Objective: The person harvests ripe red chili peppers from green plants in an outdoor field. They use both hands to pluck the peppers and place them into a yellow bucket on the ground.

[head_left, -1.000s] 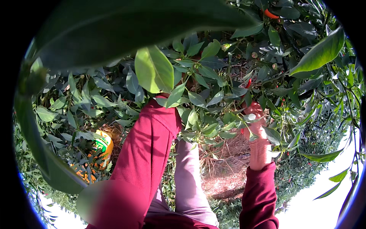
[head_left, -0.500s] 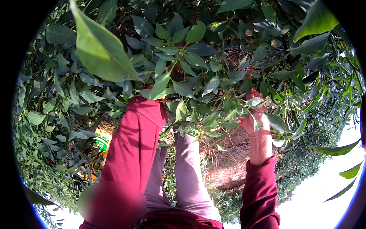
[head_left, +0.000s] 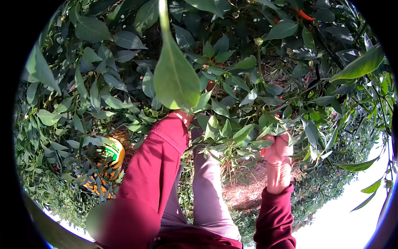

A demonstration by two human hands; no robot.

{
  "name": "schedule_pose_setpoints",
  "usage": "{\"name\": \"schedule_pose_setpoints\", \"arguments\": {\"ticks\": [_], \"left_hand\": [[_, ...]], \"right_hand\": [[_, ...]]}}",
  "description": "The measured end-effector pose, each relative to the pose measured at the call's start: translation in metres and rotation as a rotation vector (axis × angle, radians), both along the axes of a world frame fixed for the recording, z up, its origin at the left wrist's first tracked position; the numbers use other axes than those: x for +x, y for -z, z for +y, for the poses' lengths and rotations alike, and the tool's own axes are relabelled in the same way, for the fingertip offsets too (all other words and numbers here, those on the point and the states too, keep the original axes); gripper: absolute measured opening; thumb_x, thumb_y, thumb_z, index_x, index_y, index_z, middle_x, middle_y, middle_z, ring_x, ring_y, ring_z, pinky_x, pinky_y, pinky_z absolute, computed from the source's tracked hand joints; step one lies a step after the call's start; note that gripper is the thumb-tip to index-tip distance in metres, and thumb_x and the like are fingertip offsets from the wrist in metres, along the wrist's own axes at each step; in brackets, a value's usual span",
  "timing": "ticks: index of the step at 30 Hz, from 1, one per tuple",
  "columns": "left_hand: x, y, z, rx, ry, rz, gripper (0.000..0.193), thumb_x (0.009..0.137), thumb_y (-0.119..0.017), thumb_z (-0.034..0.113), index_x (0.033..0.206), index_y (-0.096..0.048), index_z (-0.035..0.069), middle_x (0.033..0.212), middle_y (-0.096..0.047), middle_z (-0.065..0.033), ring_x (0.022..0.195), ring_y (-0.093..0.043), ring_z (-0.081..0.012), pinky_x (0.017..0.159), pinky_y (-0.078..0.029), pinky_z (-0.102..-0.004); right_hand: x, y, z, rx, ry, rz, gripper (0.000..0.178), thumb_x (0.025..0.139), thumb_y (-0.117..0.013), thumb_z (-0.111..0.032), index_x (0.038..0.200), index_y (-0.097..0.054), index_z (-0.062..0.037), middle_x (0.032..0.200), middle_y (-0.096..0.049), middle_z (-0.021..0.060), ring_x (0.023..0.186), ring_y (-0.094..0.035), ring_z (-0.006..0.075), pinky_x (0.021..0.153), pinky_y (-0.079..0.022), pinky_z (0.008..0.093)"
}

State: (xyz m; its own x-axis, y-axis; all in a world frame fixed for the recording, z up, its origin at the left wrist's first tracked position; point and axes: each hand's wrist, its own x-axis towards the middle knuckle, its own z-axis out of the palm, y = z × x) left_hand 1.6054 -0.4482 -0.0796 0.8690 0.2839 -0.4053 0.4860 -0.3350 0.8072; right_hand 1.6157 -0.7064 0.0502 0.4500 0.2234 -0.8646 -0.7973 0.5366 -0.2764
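Outdoors, dense chili plants over straw-covered ground — orange-and-yellow package to your left. Your right hand is in among the leaves, fingers curled, tips partly screened; one red chili sits just beside them, can't tell if gripped. Your left hand is mostly under foliage — can't tell finger opening or hold. Second chili, red, upper right, well apart.

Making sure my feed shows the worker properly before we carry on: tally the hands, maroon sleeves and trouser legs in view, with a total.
Hands: 2 (left hand, mostly hidden; right hand, partly behind leaves)
Maroon sleeves: 2
Trouser legs: 2
Total: 6
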Motion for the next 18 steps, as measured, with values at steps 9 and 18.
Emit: {"name": "schedule_pose_setpoints", "arguments": {"ticks": [9,18], "left_hand": [[-0.039,-0.029,-0.019,0.07,0.043,-0.123,0.036,0.086,-0.055,0.03,0.112,-0.053,0.006,0.099,-0.059,-0.0096,0.092,-0.056,-0.0202,0.081,-0.043,-0.0334],[-0.063,-0.088,-0.019,-0.061,-0.048,-0.149,0.026,0.079,-0.058,0.02,0.095,-0.054,0.0,0.082,-0.06,-0.0184,0.074,-0.06,-0.0328,0.068,-0.048,-0.0396]], "right_hand": [[0.005,-0.009,-0.017,0.026,0.041,-0.056,0.017,0.088,-0.051,-0.026,0.091,-0.054,-0.0093,0.07,-0.048,-0.0029,0.052,-0.034,0.0088,0.043,-0.03,0.0237],[0.029,-0.046,0.007,-0.207,-0.092,-0.097,0.013,0.093,-0.045,-0.022,0.092,-0.049,-0.0097,0.068,-0.035,-0.0022,0.048,-0.026,0.0076,0.041,-0.024,0.0217]]}}
